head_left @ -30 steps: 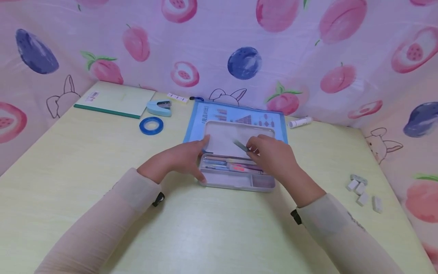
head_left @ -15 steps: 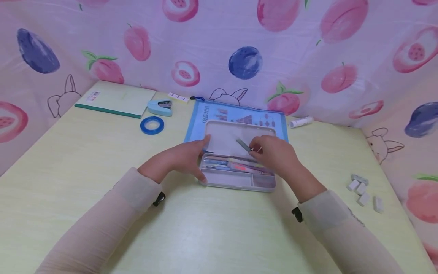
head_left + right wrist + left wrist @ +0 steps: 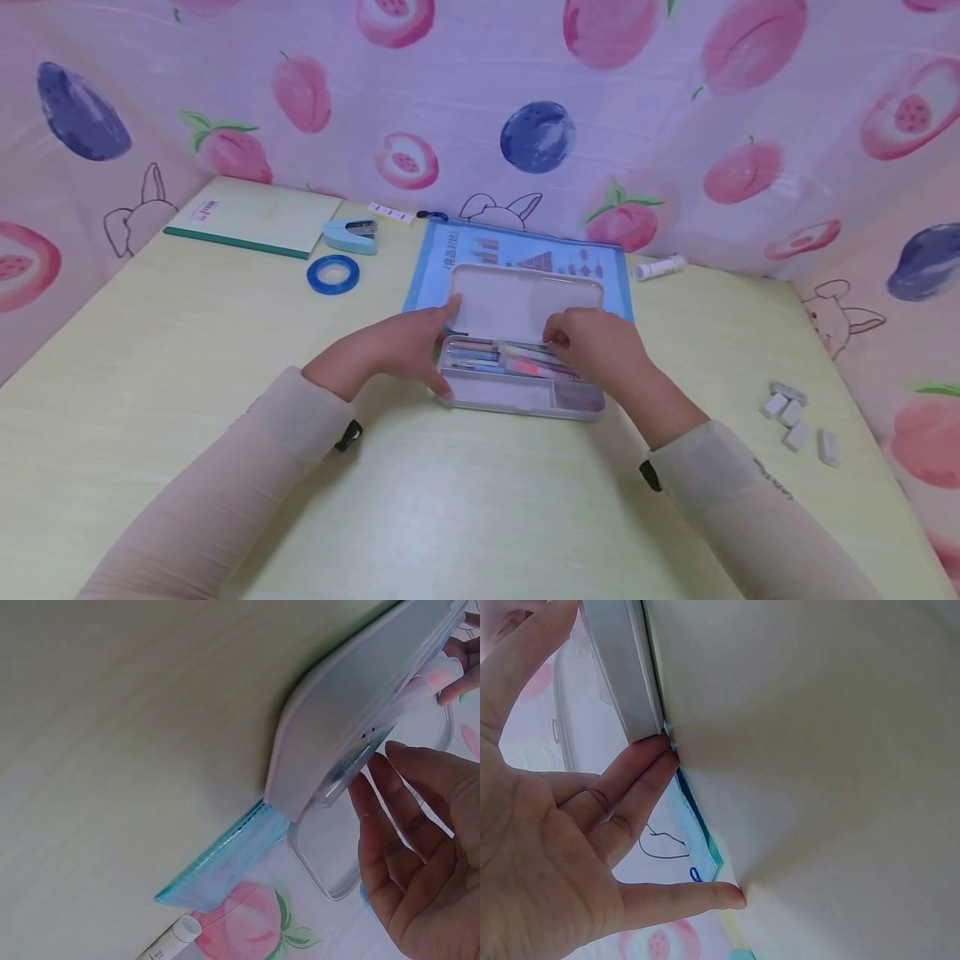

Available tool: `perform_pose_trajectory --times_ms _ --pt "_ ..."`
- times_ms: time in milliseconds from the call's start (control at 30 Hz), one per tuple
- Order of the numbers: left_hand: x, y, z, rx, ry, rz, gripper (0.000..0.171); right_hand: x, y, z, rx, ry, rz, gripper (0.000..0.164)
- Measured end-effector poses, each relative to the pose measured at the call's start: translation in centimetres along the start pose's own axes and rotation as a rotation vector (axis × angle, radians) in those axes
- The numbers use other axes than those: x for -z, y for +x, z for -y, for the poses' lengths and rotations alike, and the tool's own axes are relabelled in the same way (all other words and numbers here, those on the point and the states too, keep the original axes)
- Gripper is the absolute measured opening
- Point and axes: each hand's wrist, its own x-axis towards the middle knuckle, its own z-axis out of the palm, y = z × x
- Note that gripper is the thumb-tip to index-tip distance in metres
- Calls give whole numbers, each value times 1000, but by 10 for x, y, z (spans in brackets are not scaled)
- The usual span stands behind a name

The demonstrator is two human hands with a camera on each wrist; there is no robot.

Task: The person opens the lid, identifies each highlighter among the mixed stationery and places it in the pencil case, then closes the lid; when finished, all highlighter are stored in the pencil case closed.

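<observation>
A white pencil case (image 3: 495, 408) lies with its lid (image 3: 495, 300) tipped back. Several pens and pencils (image 3: 480, 357) fill its rear compartment, a pink-marked highlighter among them. My left hand (image 3: 401, 346) holds the case's left end, thumb at the front corner and fingers at the hinge side; in the left wrist view two fingertips (image 3: 656, 750) press the end wall. My right hand (image 3: 603, 346) is low over the rear compartment. It pinches a dark green pen (image 3: 352, 761), which lies along the back of that compartment, partly hidden by the fingers in the head view.
Under the lid lies a blue zip folder (image 3: 427, 275). Blue tape (image 3: 333, 275), a light blue stapler (image 3: 351, 237) and a green-edged notebook (image 3: 255, 217) are at left. A glue stick (image 3: 660, 267) and several erasers (image 3: 791, 417) lie at right.
My right hand has lowered with the dark green pen from above the case into its rear compartment. The left hand stays in place on the case.
</observation>
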Motion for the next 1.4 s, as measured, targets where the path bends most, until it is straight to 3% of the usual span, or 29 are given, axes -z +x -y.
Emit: perform_pose_trajectory --times_ms 267,433,567,667,800,933,1033,1133,1400 --pt "1 -1 0 -11 -2 3 124 5 -1 -5 -36 51 -18 17" --pt "3 -3 3 -21 -32 19 122 12 0 -21 -96 179 -170 17" --pt "9 -3 13 -55 -81 11 113 11 0 -36 -140 380 -274 26" --pt "18 -1 20 -75 -181 -56 97 9 0 -46 -187 596 -273 41" --pt "27 1 19 -61 -427 -162 79 8 -1 -53 -273 908 -184 56" --pt "28 1 13 -20 -652 -160 66 9 -2 -54 -344 1109 -76 61" --pt "29 0 9 -10 -713 -155 61 10 -4 -52 -367 1135 -45 61" --pt "29 -2 6 -8 -709 -171 60 12 -10 -51 -382 1122 -73 59" --pt "26 -11 6 -12 -502 -227 59 12 -33 -49 -335 1004 -151 52"
